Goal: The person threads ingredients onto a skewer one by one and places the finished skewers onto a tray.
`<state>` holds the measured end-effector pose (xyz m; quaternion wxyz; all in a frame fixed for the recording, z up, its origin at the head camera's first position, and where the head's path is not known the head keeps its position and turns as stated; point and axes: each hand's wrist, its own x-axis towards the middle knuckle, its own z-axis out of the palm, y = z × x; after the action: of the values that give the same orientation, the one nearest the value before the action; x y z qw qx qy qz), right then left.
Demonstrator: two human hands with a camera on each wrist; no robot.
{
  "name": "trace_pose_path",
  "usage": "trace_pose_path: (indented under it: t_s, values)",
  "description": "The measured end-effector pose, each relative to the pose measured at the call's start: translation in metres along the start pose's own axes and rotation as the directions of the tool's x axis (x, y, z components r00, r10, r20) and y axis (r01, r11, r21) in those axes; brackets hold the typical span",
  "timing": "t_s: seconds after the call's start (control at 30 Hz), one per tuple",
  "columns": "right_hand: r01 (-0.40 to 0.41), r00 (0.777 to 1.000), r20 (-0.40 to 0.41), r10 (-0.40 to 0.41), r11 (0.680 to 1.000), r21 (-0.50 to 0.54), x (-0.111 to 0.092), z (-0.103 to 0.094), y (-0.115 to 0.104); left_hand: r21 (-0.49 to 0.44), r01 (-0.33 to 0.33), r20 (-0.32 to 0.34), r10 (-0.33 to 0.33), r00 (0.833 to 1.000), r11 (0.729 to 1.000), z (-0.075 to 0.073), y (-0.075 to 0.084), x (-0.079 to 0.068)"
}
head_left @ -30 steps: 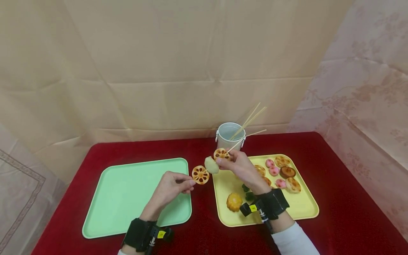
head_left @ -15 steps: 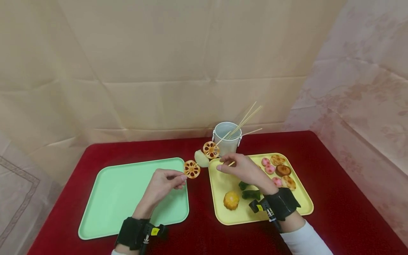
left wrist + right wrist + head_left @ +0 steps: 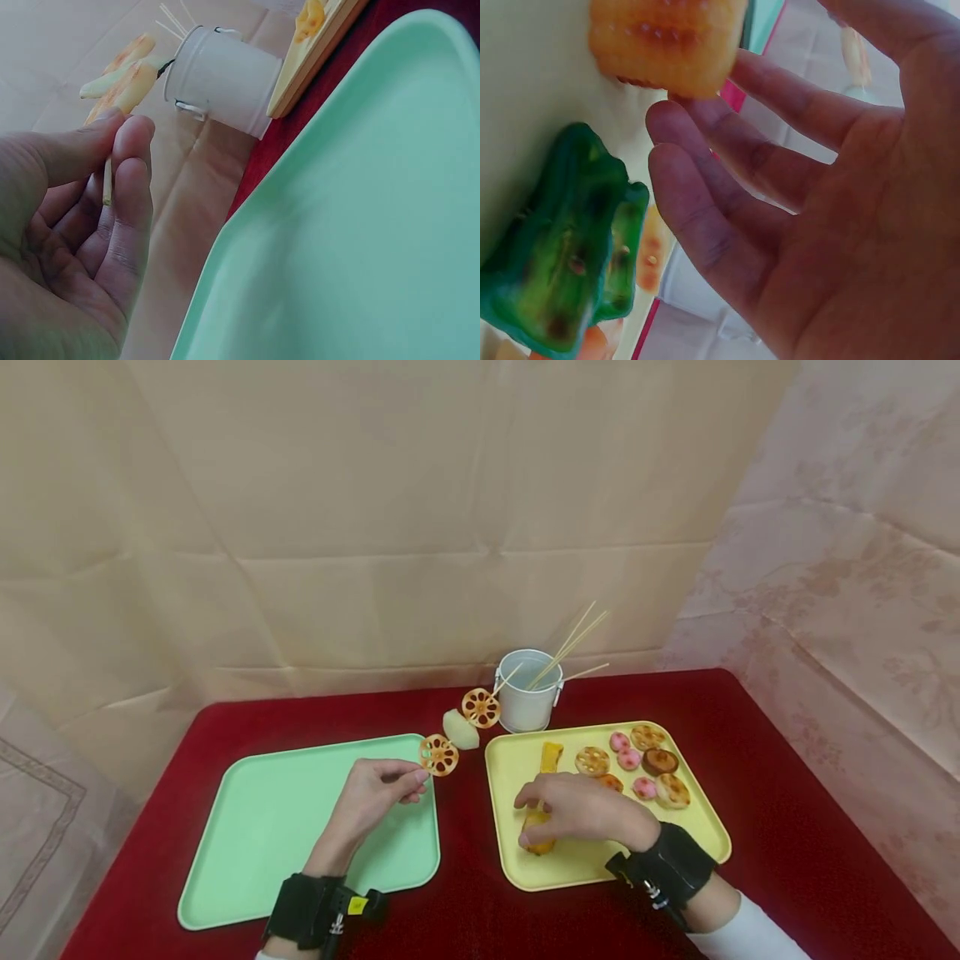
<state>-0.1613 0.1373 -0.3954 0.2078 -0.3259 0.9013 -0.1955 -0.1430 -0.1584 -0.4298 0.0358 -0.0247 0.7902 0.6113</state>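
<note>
My left hand (image 3: pixel 375 797) pinches the lower end of a wooden skewer (image 3: pixel 509 678) between thumb and fingers, above the green tray (image 3: pixel 285 827). Threaded on it are a lotus root slice (image 3: pixel 438 755), a pale chunk (image 3: pixel 461 730) and a second lotus root slice (image 3: pixel 481 707). The skewer's bare end (image 3: pixel 107 184) pokes out below my thumb in the left wrist view. Over the yellow tray (image 3: pixel 504 827), my right hand (image 3: pixel 588 810) spreads its fingers around a corn piece (image 3: pixel 667 41), thumb apart from it. Green pepper pieces (image 3: pixel 559 247) lie beside the corn, under my hand.
A white bucket (image 3: pixel 525 706) with several skewers (image 3: pixel 573 639) stands behind the yellow tray. On that tray lie a yellow strip (image 3: pixel 551 757), browned round slices (image 3: pixel 592 762), pink rounds (image 3: pixel 628 759) and a mushroom-like piece (image 3: pixel 660 762). A red cloth (image 3: pixel 465 893) covers the table.
My right hand has let go of the skewer and moved down over the yellow tray to the corn piece. My left hand keeps holding the skewer and shifts slightly left in view.
</note>
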Motion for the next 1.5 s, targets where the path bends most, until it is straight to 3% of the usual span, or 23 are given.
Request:
trace_pose_path:
  t_s: [0.27,0.47,0.57,0.63,0.67,0.73,0.8,0.87,1.0,1.1,1.2,1.27,1.5]
  values:
    - [0.082,0.997,0.001,-0.083,0.985,-0.152,-0.005,0.012,0.001,-0.007,0.005,-0.012,-0.005,1.0,1.0,0.0,0.002,-0.003]
    - [0.074,0.995,-0.05,-0.084,0.984,-0.163,-0.003,0.01,0.006,-0.014,0.001,-0.014,-0.002,1.0,1.0,0.001,0.003,-0.005]
    - [0.013,0.991,-0.133,-0.019,0.999,-0.045,0.0,0.001,0.01,-0.017,0.005,-0.02,-0.006,1.0,1.0,0.0,0.004,-0.004]
    - [0.003,0.981,-0.191,0.024,0.99,0.139,0.002,-0.006,0.015,-0.011,0.007,-0.025,-0.008,1.0,1.0,-0.001,0.005,-0.004]
    - [-0.003,0.976,-0.21,0.058,0.967,0.253,0.004,-0.01,0.017,-0.012,0.01,-0.028,-0.011,1.0,1.0,-0.002,0.006,-0.003]
    - [0.015,0.963,-0.24,0.12,0.87,0.492,0.007,-0.016,0.021,-0.014,0.014,-0.036,-0.014,0.999,1.0,-0.005,0.006,-0.004]
    - [0.054,0.956,-0.246,0.161,0.725,0.687,0.012,-0.021,0.023,-0.01,0.018,-0.05,-0.018,0.999,1.0,-0.008,0.006,-0.005]
    - [0.092,0.949,-0.245,0.196,0.575,0.813,0.016,-0.023,0.022,-0.011,0.015,-0.061,-0.016,0.998,1.0,-0.011,0.006,-0.006]
    - [0.175,0.947,-0.247,0.204,0.318,0.932,0.026,-0.023,0.015,-0.016,-0.004,-0.066,0.003,0.998,1.0,-0.014,0.006,-0.008]
    - [0.224,0.933,-0.26,0.248,0.164,0.961,0.034,-0.018,0.009,-0.04,-0.006,-0.055,0.004,0.998,0.999,-0.014,0.005,-0.008]
    - [0.267,0.917,-0.276,0.289,0.072,0.961,0.039,-0.015,0.007,-0.057,-0.007,-0.037,0.005,0.999,0.998,-0.013,0.006,-0.008]
    - [0.288,0.91,-0.29,0.295,0.051,0.956,0.041,-0.015,0.008,-0.061,-0.014,-0.022,0.012,1.0,0.998,-0.015,0.007,-0.008]
    - [0.321,0.922,-0.303,0.242,-0.04,0.946,0.033,-0.027,0.011,-0.015,-0.048,0.039,0.049,0.998,0.999,-0.024,0.01,-0.008]
